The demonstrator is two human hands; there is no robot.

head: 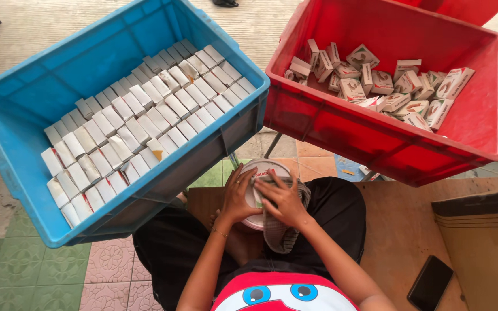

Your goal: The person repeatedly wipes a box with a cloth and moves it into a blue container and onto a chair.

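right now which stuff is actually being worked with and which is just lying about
In hand:
- left hand and right hand on the round white tub
- checked cloth under the right hand

Lying about:
- blue crate of packed boxes
- red crate of loose boxes
- black phone
- cardboard carton

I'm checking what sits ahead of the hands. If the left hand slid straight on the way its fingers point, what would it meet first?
Likely the blue crate's near wall: the left hand rests on the round white container, fingers pointing up-frame. Depth is unclear; it might pass underneath.
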